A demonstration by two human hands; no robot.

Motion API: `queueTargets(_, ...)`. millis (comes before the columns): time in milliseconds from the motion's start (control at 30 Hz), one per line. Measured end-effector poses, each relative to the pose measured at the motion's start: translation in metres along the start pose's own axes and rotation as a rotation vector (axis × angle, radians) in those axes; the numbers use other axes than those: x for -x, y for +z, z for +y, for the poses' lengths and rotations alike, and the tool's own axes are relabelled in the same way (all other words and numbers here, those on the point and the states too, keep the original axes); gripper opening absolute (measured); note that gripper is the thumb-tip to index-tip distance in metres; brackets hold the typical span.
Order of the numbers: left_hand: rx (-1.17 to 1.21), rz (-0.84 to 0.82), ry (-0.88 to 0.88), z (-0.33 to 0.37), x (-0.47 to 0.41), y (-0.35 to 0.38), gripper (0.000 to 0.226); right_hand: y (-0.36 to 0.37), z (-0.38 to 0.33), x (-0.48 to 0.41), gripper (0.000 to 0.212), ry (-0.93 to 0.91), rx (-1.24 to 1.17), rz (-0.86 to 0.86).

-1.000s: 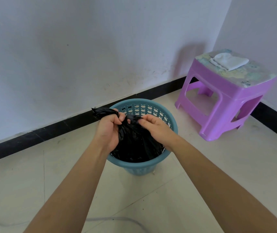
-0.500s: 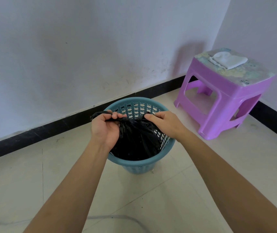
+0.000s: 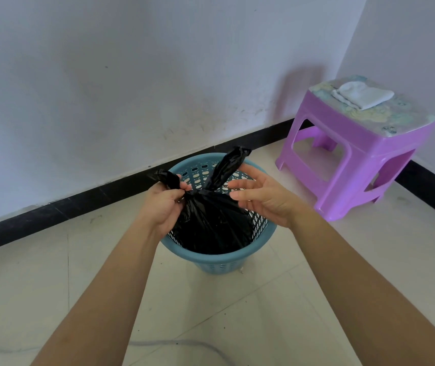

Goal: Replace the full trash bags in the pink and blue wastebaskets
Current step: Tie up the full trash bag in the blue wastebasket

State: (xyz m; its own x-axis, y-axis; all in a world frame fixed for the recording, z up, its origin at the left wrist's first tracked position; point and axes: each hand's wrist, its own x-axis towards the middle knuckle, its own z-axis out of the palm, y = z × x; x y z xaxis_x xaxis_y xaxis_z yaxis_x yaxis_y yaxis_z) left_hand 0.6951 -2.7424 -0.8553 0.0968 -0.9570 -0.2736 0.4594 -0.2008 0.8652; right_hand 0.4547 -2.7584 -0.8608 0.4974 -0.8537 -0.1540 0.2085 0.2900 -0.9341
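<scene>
While my left hand (image 3: 164, 207) pinches the black trash bag (image 3: 211, 223) (knotted, in its blue wastebasket (image 3: 221, 261)) for lifting, my right hand (image 3: 261, 196) hovers released.

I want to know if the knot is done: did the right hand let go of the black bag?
Yes. The right hand has opened and drawn back toward the purple stool, off the black bag, while the left hand grips one tail over the blue wastebasket.

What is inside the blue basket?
A knotted black trash bag sits inside the blue basket. The left hand pinches one end. Its contents are hidden.
</scene>
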Motion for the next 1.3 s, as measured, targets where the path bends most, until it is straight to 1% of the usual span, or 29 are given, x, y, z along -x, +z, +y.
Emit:
queueTargets(67, -0.004, -0.02, 0.008, -0.002, 0.003, 0.0, 0.026, 0.01, 0.01, -0.004, 0.037, -0.003, 0.015, 0.176)
queueTargets(100, -0.017, -0.042, 0.008, -0.003, 0.004, 0.0, 0.022, 0.016, 0.015, -0.006, 0.022, 0.015, 0.065, 0.25)
queueTargets(133, -0.03, -0.073, 0.0, -0.005, 0.006, 0.001, 0.019, 0.022, 0.018, -0.006, 0.013, 0.052, 0.166, 0.313)
queueTargets(167, -0.038, -0.106, -0.018, -0.006, 0.008, 0.002, 0.019, 0.027, 0.02, -0.007, 0.019, 0.099, 0.294, 0.354)
queueTargets(233, -0.037, -0.162, -0.07, -0.007, 0.01, 0.002, 0.021, 0.036, 0.019, -0.007, 0.044, 0.196, 0.463, 0.346)
queueTargets(267, -0.028, -0.176, -0.088, -0.007, 0.011, 0.003, 0.021, 0.039, 0.017, -0.006, 0.053, 0.231, 0.48, 0.314)
queueTargets(300, -0.023, -0.182, -0.098, -0.007, 0.012, 0.004, 0.02, 0.041, 0.016, -0.006, 0.057, 0.248, 0.468, 0.28)
queueTargets(367, -0.037, -0.188, -0.092, -0.006, 0.013, 0.005, 0.021, 0.042, 0.015, -0.006, 0.049, 0.198, 0.376, 0.254)
queueTargets(433, -0.045, -0.21, -0.084, -0.005, 0.014, 0.007, 0.022, 0.043, 0.014, -0.011, 0.033, 0.039, 0.156, 0.277)
queueTargets(467, -0.034, -0.235, -0.083, -0.004, 0.015, 0.009, 0.022, 0.046, 0.01, -0.013, 0.029, -0.055, 0.008, 0.301)
queueTargets(533, 0.004, -0.306, -0.074, -0.005, 0.017, 0.017, 0.025, 0.051, -0.003, -0.014, 0.03, -0.186, -0.255, 0.353)
queueTargets(633, 0.123, -0.359, -0.035, -0.002, 0.022, 0.035, 0.032, 0.054, -0.023, -0.015, 0.041, -0.224, -0.49, 0.355)
queueTargets(700, 0.248, -0.314, -0.019, 0.003, 0.021, 0.046, 0.035, 0.056, -0.03, -0.017, 0.045, -0.249, -0.617, 0.371)
queueTargets(767, 0.343, -0.209, -0.025, 0.007, 0.018, 0.053, 0.033, 0.057, -0.03, -0.021, 0.039, -0.253, -0.613, 0.461)
queueTargets(867, 0.498, 0.048, -0.087, 0.009, 0.012, 0.046, 0.034, 0.042, -0.021, -0.019, 0.031, -0.197, -0.48, 0.645)
queueTargets(933, 0.574, 0.247, -0.144, 0.012, 0.004, 0.027, 0.037, 0.015, -0.016, -0.009, 0.032, -0.124, -0.401, 0.798)
queueTargets(1000, 0.53, 0.352, -0.164, 0.015, -0.001, 0.01, 0.036, -0.009, -0.013, -0.002, 0.028, -0.068, -0.326, 0.915)
queueTargets(1100, 0.405, 0.382, -0.083, 0.014, -0.003, 0.003, 0.032, -0.012, -0.006, -0.006, 0.019, -0.061, -0.131, 0.954)
queueTargets(1200, 0.166, 0.363, 0.049, 0.013, -0.001, 0.004, 0.03, -0.006, -0.005, -0.007, 0.016, -0.061, -0.056, 0.84)
queueTargets(1300, -0.106, 0.243, 0.182, 0.019, 0.002, 0.012, 0.032, -0.003, -0.018, -0.007, 0.02, -0.072, 0.08, 0.757)
